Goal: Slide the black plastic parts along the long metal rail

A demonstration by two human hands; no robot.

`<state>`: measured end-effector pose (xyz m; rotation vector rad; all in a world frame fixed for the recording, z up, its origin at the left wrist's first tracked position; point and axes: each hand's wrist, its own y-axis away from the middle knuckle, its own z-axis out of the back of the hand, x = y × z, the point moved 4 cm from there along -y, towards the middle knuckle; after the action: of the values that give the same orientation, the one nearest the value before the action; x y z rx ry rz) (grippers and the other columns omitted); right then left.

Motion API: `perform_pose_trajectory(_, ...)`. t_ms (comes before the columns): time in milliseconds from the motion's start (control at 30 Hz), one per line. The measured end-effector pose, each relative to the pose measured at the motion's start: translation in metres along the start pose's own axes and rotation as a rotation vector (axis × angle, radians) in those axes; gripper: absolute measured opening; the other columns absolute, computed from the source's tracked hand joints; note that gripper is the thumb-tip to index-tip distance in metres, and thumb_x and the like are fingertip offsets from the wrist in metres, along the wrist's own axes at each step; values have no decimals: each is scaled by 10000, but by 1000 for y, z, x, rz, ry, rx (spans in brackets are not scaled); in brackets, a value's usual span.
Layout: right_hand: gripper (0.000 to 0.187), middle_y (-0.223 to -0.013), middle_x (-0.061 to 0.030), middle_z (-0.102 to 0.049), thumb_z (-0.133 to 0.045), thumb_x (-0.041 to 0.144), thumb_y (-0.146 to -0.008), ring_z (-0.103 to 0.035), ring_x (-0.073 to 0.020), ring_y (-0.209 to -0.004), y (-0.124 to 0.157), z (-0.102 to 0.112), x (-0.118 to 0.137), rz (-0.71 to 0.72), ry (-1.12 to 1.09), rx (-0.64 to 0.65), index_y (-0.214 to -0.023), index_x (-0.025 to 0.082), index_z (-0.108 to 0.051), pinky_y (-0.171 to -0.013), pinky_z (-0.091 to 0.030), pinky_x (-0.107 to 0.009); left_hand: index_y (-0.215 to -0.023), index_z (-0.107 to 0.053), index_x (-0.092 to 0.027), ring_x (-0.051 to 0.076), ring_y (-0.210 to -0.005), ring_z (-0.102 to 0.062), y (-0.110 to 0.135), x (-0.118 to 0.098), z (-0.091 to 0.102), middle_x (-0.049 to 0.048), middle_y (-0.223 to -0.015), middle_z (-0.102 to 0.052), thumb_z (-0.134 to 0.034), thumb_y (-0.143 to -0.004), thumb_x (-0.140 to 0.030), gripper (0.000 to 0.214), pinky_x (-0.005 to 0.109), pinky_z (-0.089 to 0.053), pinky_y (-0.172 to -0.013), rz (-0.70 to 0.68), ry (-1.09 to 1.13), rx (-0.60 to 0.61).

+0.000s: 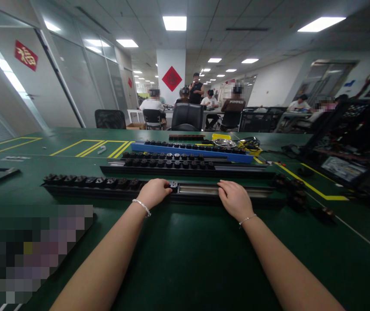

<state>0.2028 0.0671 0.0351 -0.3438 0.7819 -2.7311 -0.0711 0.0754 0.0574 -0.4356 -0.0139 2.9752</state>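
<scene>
A long black rail [198, 197], shaped like a power strip housing, lies across the green table in front of me. Several black socket modules [100, 183] sit in a row along its left part, while a metallic channel shows bare on the right. My left hand [154, 193] is closed over the rail with its fingertips at the last socket module [173, 186] of the row. Farther right, my right hand [236, 199] grips the rail, thumb on the near side and fingers over the top; its fingertips are partly hidden.
Behind lie another socket-filled rail [246, 172] and a blue tray [136, 147] holding more modules. Loose black modules [297, 194] lie to the right. A metal dish [224, 143] sits by yellow bins. A black rack [343, 138] stands at right. Several people sit beyond the table.
</scene>
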Motion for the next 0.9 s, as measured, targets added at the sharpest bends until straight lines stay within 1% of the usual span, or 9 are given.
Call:
perform_pose_trajectory(267,344,-1108,-61,-670,-394,259,-860,-580,-199,-1054,0,2,1,-4,4,6,-1045,192,-677,-919,-433,-370,-1002,-696,-246,208,-919,-646,1,-4,-4,38,-995,-719,-515,-809,-372,293,276,-465,-777,-23,50,-23)
perform_pose_trajectory(500,346,-1110,-51,-670,-385,261,-869,-575,-196,-1060,0,3,2,-17,18,17,-1049,180,-669,-920,-424,-357,-1052,-681,-237,218,-943,-644,3,-10,-6,42,-1025,-714,-507,-814,-371,324,286,-466,-801,-35,59,-28)
perform_pose_trajectory(900,334,-1104,-67,-670,-394,238,-852,-578,-202,-1048,-2,2,5,-36,10,25,-1031,181,-670,-929,-408,-368,-1129,-649,-220,216,-1009,-628,2,-16,-11,51,-1100,-691,-519,-815,-383,377,280,-461,-859,-66,102,-33)
